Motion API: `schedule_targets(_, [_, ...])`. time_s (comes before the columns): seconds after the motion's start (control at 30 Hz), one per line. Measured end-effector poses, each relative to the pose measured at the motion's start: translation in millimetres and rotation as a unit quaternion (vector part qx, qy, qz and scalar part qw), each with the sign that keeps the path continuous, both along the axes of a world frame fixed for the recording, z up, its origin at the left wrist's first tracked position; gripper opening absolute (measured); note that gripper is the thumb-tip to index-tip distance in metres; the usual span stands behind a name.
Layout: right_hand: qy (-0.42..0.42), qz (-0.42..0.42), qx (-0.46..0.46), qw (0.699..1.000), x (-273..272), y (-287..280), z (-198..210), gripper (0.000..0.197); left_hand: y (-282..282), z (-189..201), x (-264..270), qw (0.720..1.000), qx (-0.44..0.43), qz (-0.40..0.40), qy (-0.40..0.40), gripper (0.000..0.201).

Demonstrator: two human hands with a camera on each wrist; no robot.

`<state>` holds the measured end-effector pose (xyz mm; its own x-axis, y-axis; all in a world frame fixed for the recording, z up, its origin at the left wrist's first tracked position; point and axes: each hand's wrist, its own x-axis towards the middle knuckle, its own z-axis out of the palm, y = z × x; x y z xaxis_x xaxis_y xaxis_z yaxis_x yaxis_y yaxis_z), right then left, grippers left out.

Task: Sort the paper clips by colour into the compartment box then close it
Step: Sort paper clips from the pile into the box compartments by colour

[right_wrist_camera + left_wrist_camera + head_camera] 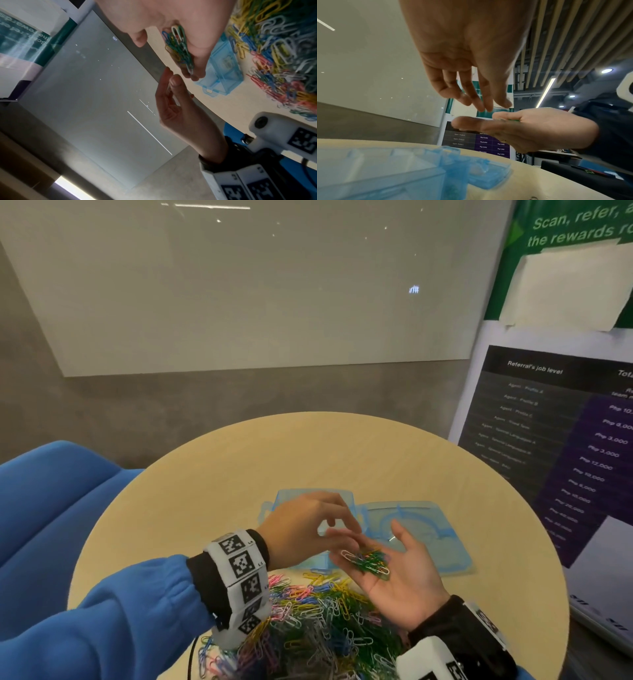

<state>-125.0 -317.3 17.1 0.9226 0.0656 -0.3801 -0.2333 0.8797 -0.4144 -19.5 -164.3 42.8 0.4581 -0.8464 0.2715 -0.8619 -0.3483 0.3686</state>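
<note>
1. Right hand is palm up, fingers spread flat, with a little bunch of clips lying on it. They're mostly green, with a white one, plus some yellow and blue mixed in.
2. Left hand hovers just above the right fingertips, fingers loosely stretched down toward them. It isn't pinching anything I can make out.
3. The blue see-through box sits open on the round counter, right under both hands. Its lid is flopped flat out to the right.
4. The big pile of clips is on the counter just in front of the box, all colours tangled together: pink, yellow, green, blue, white.
5. Can't tell from any view which compartments have clips in them; the plastic is too blurry.
6. There's a blue chair to the left and a poster standing on the right.
</note>
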Motion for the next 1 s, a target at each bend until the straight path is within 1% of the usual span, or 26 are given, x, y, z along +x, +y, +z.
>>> schedule_targets(0.1, [-0.015,0.011,0.003,1.0,-0.8,2.7,-1.2,0.077,-6.1,0.5,-8.6,1.0,0.003,0.006,0.01,0.021])
schedule_targets(0.2, [-0.026,0.014,0.009,1.0,-4.2,7.7,2.0,0.074,-11.7,-1.0,-14.1,0.999,0.006,0.016,0.03,0.014])
schedule_targets(0.27, [-0.012,0.006,-0.001,1.0,-5.2,10.0,2.6,0.069,-14.2,-2.6,-15.1,0.998,-0.009,0.009,0.059,0.009])
schedule_targets(0.33, [0.002,-0.001,-0.009,1.0,-3.8,10.3,0.7,0.065,-14.7,-1.7,-15.3,0.994,-0.029,0.007,0.106,0.009])
schedule_targets(0.4, [0.013,-0.008,-0.01,1.0,-1.5,9.1,-1.8,0.064,-13.5,0.2,-12.7,0.986,-0.068,0.026,0.149,0.008])
schedule_targets(0.43, [0.016,-0.009,-0.01,1.0,-0.7,8.5,-2.7,0.065,-12.4,1.4,-9.9,0.983,-0.09,0.041,0.154,0.006])
schedule_targets(0.5, [0.019,-0.016,-0.003,1.0,0.6,5.9,-4.3,0.067,-8.0,3.5,-1.4,0.98,-0.12,0.083,0.138,0.005])
schedule_targets(0.53, [0.02,-0.022,0.005,1.0,0.8,4.3,-4.2,0.067,-4.0,4.4,4.2,0.979,-0.119,0.108,0.124,0.005])
schedule_targets(0.57, [0.023,-0.029,0.012,0.999,1.6,2.3,-4.7,0.066,1.5,5.3,10.0,0.98,-0.105,0.131,0.11,0.005])
schedule_targets(0.63, [0.025,-0.04,0.021,0.999,2.6,-1.2,-4.9,0.065,14.1,5.7,20.7,0.981,-0.043,0.168,0.086,0.006])
schedule_targets(0.7, [0.028,-0.044,0.023,0.998,2.7,-2.4,-4.8,0.064,23.5,2.5,27.1,0.979,0.025,0.19,0.067,0.006])
schedule_targets(0.77, [0.028,-0.043,0.02,0.998,2.1,-1.3,-4.0,0.065,26.0,-2.8,26.5,0.978,0.052,0.199,0.031,0.009])
schedule_targets(0.8, [0.026,-0.041,0.02,0.999,1.6,-0.1,-3.3,0.065,25.2,-5.2,23.8,0.981,0.044,0.189,0.016,0.011])
schedule_targets(0.87, [0.022,-0.039,0.016,0.999,1.0,2.0,-3.3,0.066,21.3,-7.6,14.4,0.992,0.007,0.125,0.014,0.013])
schedule_targets(0.93, [0.014,-0.037,0.015,0.999,-0.1,3.1,-3.3,0.066,15.7,-9.8,3.7,0.999,-0.011,0.041,0.032,0.015])
schedule_targets(1.0, [0.006,-0.033,0.026,0.999,-1.4,3.5,-2.1,0.066,10.4,-13.6,-3.7,0.998,-0.011,-0.01,0.059,0.015])
